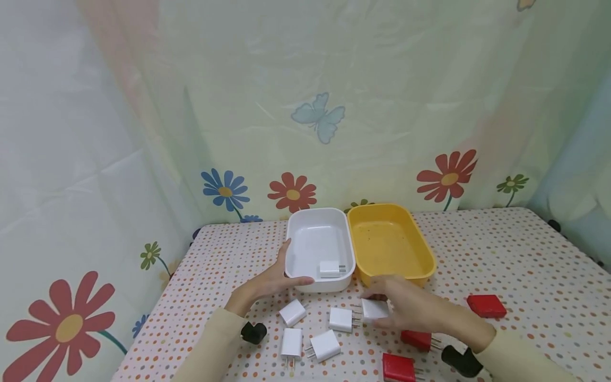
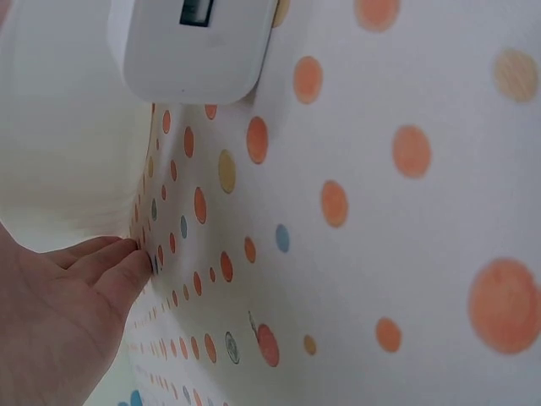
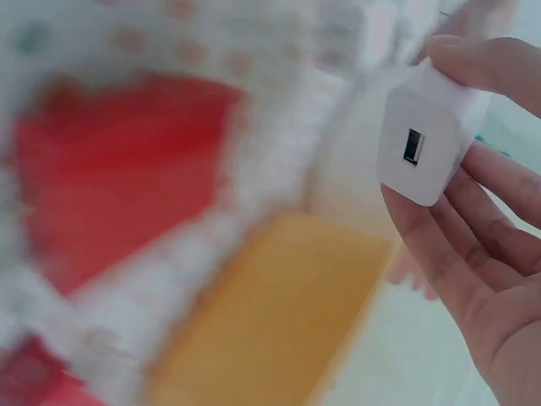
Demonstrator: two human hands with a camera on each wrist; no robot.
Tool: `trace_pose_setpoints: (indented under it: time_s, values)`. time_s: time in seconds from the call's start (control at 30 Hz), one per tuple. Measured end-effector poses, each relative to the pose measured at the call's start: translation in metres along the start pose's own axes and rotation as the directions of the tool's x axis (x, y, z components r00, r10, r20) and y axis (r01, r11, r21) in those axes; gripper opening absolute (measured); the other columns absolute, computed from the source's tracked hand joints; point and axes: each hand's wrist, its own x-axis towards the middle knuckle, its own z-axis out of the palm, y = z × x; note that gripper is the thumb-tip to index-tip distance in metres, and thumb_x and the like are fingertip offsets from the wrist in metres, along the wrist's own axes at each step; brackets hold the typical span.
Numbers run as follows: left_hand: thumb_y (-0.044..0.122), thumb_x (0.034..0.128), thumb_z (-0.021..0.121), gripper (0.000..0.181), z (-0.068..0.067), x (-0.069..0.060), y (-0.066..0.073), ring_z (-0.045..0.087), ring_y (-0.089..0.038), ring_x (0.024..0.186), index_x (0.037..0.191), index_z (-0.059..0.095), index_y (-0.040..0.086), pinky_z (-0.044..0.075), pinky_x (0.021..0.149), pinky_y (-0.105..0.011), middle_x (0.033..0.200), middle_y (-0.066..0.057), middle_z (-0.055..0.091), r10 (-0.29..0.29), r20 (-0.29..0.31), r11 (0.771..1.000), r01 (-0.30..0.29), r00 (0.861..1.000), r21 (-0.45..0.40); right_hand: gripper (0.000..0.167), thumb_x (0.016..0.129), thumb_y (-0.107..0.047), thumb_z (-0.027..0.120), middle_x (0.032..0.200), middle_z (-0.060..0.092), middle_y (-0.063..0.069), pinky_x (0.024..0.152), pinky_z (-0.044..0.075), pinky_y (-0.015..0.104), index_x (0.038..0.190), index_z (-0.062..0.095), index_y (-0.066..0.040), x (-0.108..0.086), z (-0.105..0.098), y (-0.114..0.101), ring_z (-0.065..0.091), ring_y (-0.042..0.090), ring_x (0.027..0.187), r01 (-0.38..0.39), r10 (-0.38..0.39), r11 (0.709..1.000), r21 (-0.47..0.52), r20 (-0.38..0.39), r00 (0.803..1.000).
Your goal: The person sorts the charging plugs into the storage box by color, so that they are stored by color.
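My right hand (image 1: 408,305) pinches a white USB charger plug (image 1: 374,309) between thumb and fingers, in front of the yellow bin (image 1: 391,246). In the right wrist view the charger's USB port faces the camera. My left hand (image 1: 272,278) rests against the near left corner of the white bin (image 1: 321,286), fingers along its side and thumb at the front; they look straight in the left wrist view. Inside the white bin lies one white charger (image 1: 329,269). Several more, such as this white charger (image 1: 341,320), lie on the table in front of it.
Three red chargers lie on the right: one red charger (image 1: 487,306) farther out, another red charger (image 1: 416,339) below my right forearm, and a third red charger (image 1: 399,367) near the front. The bins stand side by side on a dotted tablecloth (image 1: 515,254), before a flowered curtain (image 1: 372,106).
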Motion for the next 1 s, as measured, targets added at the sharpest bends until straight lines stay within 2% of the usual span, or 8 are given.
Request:
trace_pose_setpoints:
  time_s: [0.1,0.2,0.37,0.5,0.73,0.87,1.0]
  values:
    - [0.061,0.0824,0.082,0.131,0.000,0.000,0.000,0.041,-0.041,0.143,0.168,-0.008,0.017,0.037,0.113,-0.066,0.167,-0.022,0.023,-0.003,0.005,1.000,0.003,1.000,-0.005,0.043,0.081,-0.021,0.093,0.106,0.072,-0.002,0.081,0.060,0.032,0.117,0.077,-0.004,0.013,-0.014,-0.008,0.061,0.010,0.089,0.039,-0.039,0.999,-0.006,-0.095,0.995]
    - [0.061,0.0828,0.082,0.131,-0.001,-0.001,0.000,0.041,-0.042,0.143,0.168,-0.008,0.017,0.036,0.113,-0.065,0.166,-0.023,0.023,-0.020,0.003,1.000,0.020,1.000,-0.003,0.041,0.082,-0.016,0.091,0.106,0.073,0.002,0.085,0.060,0.036,0.116,0.075,0.000,0.031,-0.026,-0.013,0.066,0.015,0.092,0.075,-0.077,0.997,-0.020,-0.184,0.980]
    - [0.059,0.0842,0.082,0.128,-0.002,-0.004,0.003,0.038,-0.043,0.146,0.168,-0.007,0.018,0.034,0.115,-0.066,0.168,-0.024,0.022,-0.042,-0.003,0.999,0.042,0.999,0.001,0.041,0.084,-0.013,0.090,0.105,0.075,0.008,0.087,0.060,0.039,0.117,0.075,0.004,0.065,-0.036,-0.018,0.068,0.020,0.092,0.029,-0.035,0.999,-0.027,-0.242,0.970]
    - [0.057,0.0861,0.081,0.126,-0.001,-0.004,0.004,0.037,-0.043,0.147,0.168,-0.008,0.018,0.033,0.115,-0.067,0.168,-0.024,0.020,-0.025,0.011,1.000,0.025,1.000,-0.007,0.041,0.084,-0.012,0.090,0.106,0.077,0.012,0.087,0.060,0.037,0.118,0.076,0.005,0.088,-0.034,-0.017,0.070,0.022,0.092,-0.012,0.007,1.000,-0.019,-0.244,0.970]
    - [0.050,0.0894,0.080,0.122,-0.002,-0.006,0.004,0.040,-0.038,0.144,0.167,-0.009,0.020,0.035,0.115,-0.064,0.168,-0.019,0.022,-0.009,0.027,0.999,0.010,1.000,-0.034,0.038,0.083,-0.008,0.090,0.104,0.078,0.014,0.089,0.060,0.036,0.115,0.076,0.008,0.125,-0.021,-0.013,0.070,0.022,0.090,-0.009,0.012,1.000,0.015,-0.204,0.979]
    - [0.047,0.0908,0.080,0.120,-0.003,-0.005,0.004,0.042,-0.034,0.143,0.167,-0.009,0.020,0.036,0.115,-0.061,0.168,-0.016,0.023,0.012,0.040,0.999,-0.010,0.999,-0.051,0.033,0.084,-0.007,0.089,0.101,0.078,0.010,0.088,0.059,0.034,0.113,0.078,0.005,0.141,-0.014,-0.016,0.067,0.019,0.087,-0.036,0.037,0.999,0.011,-0.160,0.986]
    - [0.048,0.0912,0.079,0.121,-0.003,-0.002,0.004,0.043,-0.031,0.143,0.166,-0.011,0.018,0.036,0.116,-0.059,0.168,-0.014,0.025,0.039,0.056,0.998,-0.036,0.998,-0.048,0.030,0.083,-0.003,0.087,0.097,0.078,0.009,0.085,0.058,0.030,0.110,0.078,0.006,0.150,-0.005,-0.021,0.065,0.015,0.084,-0.016,0.014,1.000,-0.016,-0.119,0.993]
